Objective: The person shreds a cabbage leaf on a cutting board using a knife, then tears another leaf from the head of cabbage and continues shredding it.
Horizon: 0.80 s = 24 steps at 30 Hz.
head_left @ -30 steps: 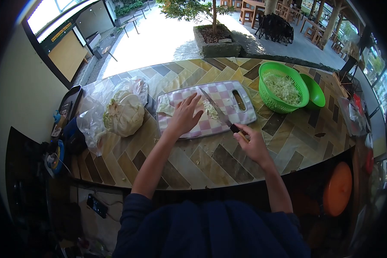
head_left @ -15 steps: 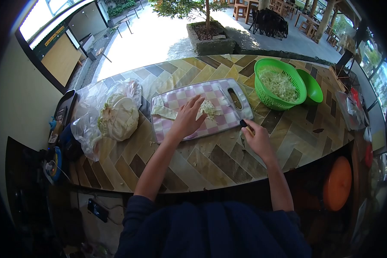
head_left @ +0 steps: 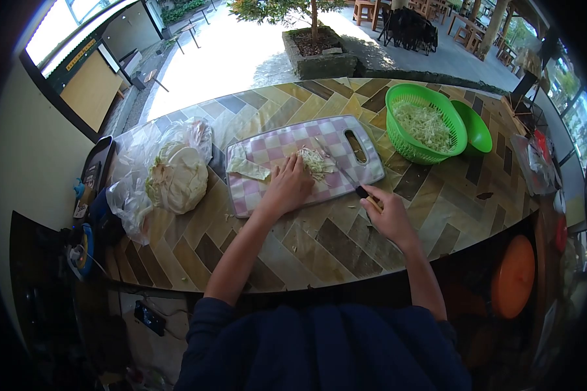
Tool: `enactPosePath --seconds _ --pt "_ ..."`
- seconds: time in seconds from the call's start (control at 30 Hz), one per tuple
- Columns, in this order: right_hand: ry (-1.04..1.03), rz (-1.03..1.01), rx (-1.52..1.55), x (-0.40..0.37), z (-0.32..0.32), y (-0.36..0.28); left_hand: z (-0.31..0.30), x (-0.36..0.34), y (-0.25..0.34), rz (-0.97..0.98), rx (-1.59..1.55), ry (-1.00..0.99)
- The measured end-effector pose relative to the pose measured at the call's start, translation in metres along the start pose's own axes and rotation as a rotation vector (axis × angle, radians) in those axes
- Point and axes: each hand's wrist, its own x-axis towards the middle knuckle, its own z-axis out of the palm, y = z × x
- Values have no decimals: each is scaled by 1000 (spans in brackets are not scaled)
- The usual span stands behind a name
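My right hand [head_left: 386, 214] grips the knife [head_left: 349, 177], just right of the shreds [head_left: 315, 164] on the chopping board [head_left: 338, 129]. My left hand [head_left: 292, 182] meets their left side, grip unclear; a leftward slip could cut it.

A tree [head_left: 280, 9] stands in a planter [head_left: 323, 66]; a phone [head_left: 150, 318] lies lower left.

Shreds [head_left: 317, 167] lie on the cutting board [head_left: 287, 143], cabbage [head_left: 181, 181] left, basket [head_left: 407, 141] right.
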Motion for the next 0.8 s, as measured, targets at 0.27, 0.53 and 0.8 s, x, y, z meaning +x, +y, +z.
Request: enactPosePath --seconds 0.27,0.53,0.8 --pt "73 80 -29 -1 1 6 4 -4 2 3 -108 49" --pt "-26 -34 24 -6 9 -14 15 -2 9 45 -50 34" --pt "75 -110 -509 11 12 8 -6 -10 16 12 -50 -24"
